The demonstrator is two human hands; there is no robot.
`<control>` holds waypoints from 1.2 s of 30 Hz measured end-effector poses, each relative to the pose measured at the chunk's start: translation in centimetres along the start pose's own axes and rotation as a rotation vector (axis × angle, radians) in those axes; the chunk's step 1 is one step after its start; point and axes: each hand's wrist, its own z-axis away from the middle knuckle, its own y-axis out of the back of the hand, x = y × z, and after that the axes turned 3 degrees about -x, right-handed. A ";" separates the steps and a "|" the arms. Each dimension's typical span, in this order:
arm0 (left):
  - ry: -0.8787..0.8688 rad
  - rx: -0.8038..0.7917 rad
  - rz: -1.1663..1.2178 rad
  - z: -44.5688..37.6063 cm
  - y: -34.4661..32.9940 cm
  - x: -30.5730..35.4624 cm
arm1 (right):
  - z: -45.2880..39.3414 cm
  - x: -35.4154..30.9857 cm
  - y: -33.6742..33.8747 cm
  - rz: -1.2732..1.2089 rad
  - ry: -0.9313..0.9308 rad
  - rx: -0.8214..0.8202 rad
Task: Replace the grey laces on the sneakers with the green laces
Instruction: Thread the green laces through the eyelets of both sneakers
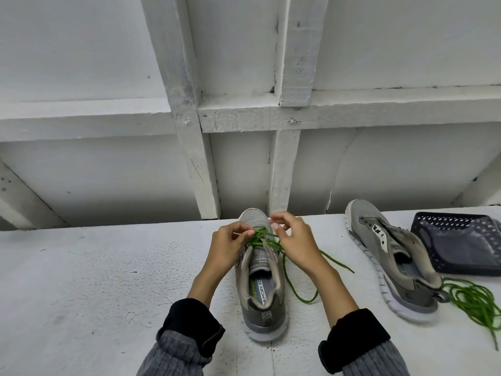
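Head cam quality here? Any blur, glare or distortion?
Head view: soft, even light, no glare; wide-angle bends the white wooden beams; slight motion blur on the right hand fingertips above the grey mesh sneaker with the green lace.

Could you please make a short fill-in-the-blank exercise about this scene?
1. Both hands thread a ___ lace into the middle sneaker.
2. The other sneaker has ___ lace in its eyelets.
3. The dark basket stands at the far ___ of the table.

Missing words: green; no; right
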 end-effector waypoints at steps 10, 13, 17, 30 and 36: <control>0.146 0.063 -0.022 2.2 -1.5 -0.4 | 0.3 0.8 -0.2 0.013 -0.028 -0.009; 0.194 0.114 -0.086 2.7 -1.4 -0.6 | 0.5 0.8 0.0 0.022 -0.030 -0.004; 0.254 0.053 -0.065 3.2 -0.2 -0.4 | 0.8 0.0 0.0 0.015 -0.016 0.009; 0.459 0.021 0.577 4.6 0.5 -0.5 | 1.5 -1.8 -1.9 0.308 0.135 -0.186; 0.473 -0.028 0.631 4.2 0.6 -1.2 | 1.7 -1.1 -2.9 0.330 0.135 -0.172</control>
